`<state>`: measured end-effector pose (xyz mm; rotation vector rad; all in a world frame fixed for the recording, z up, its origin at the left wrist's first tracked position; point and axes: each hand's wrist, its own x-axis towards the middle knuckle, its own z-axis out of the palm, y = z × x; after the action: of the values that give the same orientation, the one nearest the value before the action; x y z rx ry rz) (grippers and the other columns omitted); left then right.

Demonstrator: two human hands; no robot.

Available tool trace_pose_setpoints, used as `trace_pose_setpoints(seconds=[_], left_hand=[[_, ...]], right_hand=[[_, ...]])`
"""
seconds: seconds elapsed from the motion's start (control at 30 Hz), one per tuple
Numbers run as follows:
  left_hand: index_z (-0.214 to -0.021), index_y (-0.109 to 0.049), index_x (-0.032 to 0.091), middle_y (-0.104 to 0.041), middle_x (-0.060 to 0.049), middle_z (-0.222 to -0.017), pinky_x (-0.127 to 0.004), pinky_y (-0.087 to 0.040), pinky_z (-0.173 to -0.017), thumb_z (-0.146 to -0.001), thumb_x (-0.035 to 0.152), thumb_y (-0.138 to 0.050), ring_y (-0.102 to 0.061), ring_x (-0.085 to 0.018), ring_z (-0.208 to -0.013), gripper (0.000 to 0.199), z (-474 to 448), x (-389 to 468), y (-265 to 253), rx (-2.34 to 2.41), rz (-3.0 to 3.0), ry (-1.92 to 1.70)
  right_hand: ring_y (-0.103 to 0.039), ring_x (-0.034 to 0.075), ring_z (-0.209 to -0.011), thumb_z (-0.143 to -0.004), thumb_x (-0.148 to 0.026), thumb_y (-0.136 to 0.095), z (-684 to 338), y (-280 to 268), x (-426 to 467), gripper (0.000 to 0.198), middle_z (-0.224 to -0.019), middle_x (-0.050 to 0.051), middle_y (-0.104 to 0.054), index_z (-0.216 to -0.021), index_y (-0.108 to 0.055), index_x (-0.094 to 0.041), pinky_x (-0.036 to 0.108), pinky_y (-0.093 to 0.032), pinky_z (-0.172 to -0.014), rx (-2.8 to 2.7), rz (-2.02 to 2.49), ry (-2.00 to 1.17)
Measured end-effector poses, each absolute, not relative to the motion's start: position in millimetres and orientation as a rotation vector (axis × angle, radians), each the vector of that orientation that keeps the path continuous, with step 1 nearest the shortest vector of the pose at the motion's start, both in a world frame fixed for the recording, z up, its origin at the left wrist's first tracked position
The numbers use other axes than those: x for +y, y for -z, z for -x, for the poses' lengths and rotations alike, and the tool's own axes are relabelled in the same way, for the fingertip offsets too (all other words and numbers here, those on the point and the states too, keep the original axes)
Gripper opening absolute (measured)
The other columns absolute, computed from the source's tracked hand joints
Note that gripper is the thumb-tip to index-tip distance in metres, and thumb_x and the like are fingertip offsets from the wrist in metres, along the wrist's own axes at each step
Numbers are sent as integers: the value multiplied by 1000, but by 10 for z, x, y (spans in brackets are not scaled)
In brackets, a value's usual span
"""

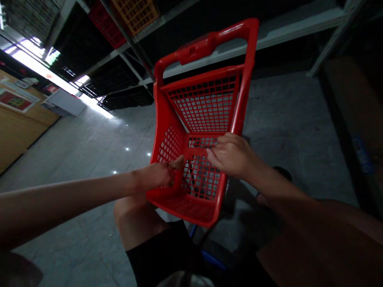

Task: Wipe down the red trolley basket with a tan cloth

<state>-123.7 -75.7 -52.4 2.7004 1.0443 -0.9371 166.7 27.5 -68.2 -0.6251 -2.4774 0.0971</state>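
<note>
A red plastic shopping cart (185, 149) with grid walls stands between my knees, its handle pointing away from me. My left hand (161, 174) is closed over the cart's left rim, with the thumb reaching inside the basket. On the opposite side, my right hand (231, 154) is closed round the right rim, knuckles up and thumb toward the inside. The basket's grid floor shows between my hands with nothing lying on it. Its hinged-looking grid panel (209, 103) leans below the handle (206, 46). The undersides of both hands are hidden.
Metal shelving (299, 28) stands beyond the cart, holding an orange crate (136, 14), a red crate (107, 24) and dark crates. A wooden counter (20, 131) is at the far left. Grey floor (98, 147) surrounds the cart; a blue bar (214, 260) lies below me.
</note>
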Motion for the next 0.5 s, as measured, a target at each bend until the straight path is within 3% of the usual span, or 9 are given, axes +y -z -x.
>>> trace_pose_setpoints(seconds=[0.1, 0.23, 0.3, 0.5], left_hand=[[-74, -76, 25, -77, -3, -85, -28, -51, -63, -88, 8, -61, -68, -16, -75, 27, 1173, -970, 761, 944, -2671, 1039], [-92, -79, 24, -76, -9, -97, -33, -52, -75, -92, 24, -64, -69, -23, -93, 15, 1253, -290, 788, 1179, -2704, 995], [-92, -80, 18, -75, -15, -91, -39, -50, -78, -94, 31, -64, -69, -29, -93, 20, 1301, 222, 716, 1395, -2704, 1026], [-103, -74, 10, -71, -19, -110, -36, -47, -82, -95, 26, -62, -63, -29, -105, 21, 1220, 860, 849, 1821, -2685, 857]], right_hand=[[-51, 18, -64, -101, -24, -41, -1704, 673, 286, 50, -59, 5, -69, -67, -77, -19, 36, -32, -72, -2553, 554, -85], [-51, 18, -66, -102, -23, -39, -1729, 681, 291, 51, -60, 5, -69, -68, -76, -18, 36, -32, -73, -2557, 528, -78], [-52, 17, -66, -102, -23, -41, -1711, 695, 287, 50, -60, 5, -69, -68, -77, -18, 35, -31, -74, -2546, 532, -74], [-54, 17, -68, -101, -23, -45, -1614, 737, 290, 45, -60, 4, -71, -72, -80, -18, 35, -31, -74, -2568, 593, -39]])
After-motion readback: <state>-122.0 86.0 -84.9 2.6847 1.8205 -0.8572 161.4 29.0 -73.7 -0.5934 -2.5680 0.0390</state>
